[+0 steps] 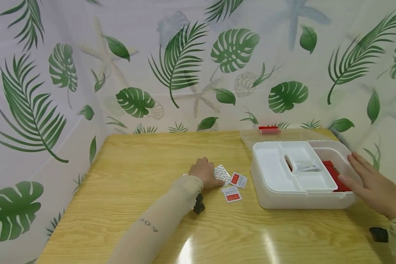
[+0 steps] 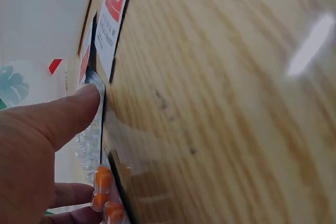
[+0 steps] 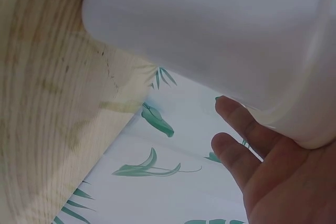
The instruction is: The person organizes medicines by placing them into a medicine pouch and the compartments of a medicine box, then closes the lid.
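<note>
My left hand (image 1: 204, 173) is low over the table, its thumb touching the edge of a silver blister pack (image 1: 222, 173). In the left wrist view its fingers touch a clear blister pack with orange capsules (image 2: 104, 179), which the hand mostly hides in the head view. Two small white-and-red packets (image 1: 238, 180) (image 1: 232, 194) lie to the right of the thumb. My right hand (image 1: 376, 187) rests at the right wall of a white plastic box (image 1: 303, 201), fingers extended outside it and thumb over the front right rim.
The box's clear lid (image 1: 250, 136) with a red latch (image 1: 268, 129) is folded back behind it. A white divided tray (image 1: 272, 168) sits inside, with a red item (image 1: 333, 176) beside it. A leaf-patterned cloth (image 1: 191, 73) hangs behind the wooden table (image 1: 145, 157).
</note>
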The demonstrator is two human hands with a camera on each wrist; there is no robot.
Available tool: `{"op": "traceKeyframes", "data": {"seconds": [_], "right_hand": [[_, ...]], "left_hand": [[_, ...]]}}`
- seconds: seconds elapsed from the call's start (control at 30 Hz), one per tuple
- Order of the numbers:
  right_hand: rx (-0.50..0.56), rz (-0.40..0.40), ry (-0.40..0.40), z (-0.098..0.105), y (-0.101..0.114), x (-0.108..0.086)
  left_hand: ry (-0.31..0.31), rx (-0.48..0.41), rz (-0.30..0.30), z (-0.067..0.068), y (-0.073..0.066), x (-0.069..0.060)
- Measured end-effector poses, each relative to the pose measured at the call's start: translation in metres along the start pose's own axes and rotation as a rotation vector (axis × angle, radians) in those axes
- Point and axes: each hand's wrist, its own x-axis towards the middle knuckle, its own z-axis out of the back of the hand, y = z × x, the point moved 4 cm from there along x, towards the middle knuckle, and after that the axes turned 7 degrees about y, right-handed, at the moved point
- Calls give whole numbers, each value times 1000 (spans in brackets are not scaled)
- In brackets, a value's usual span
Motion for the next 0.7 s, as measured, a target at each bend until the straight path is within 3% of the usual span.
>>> {"op": "traceKeyframes", "data": {"seconds": [0.17,0.33,0.7], "right_hand": [[4,-9,18,-1,-1,1],[-1,-22,12,0,0,0],[3,-14,8,1,-1,-2]], "left_hand": [[-3,3,-9,-4,-2,2],[-23,-71,-26,-7,0,6],[-128,-526,-31,-4,12,13]]}}
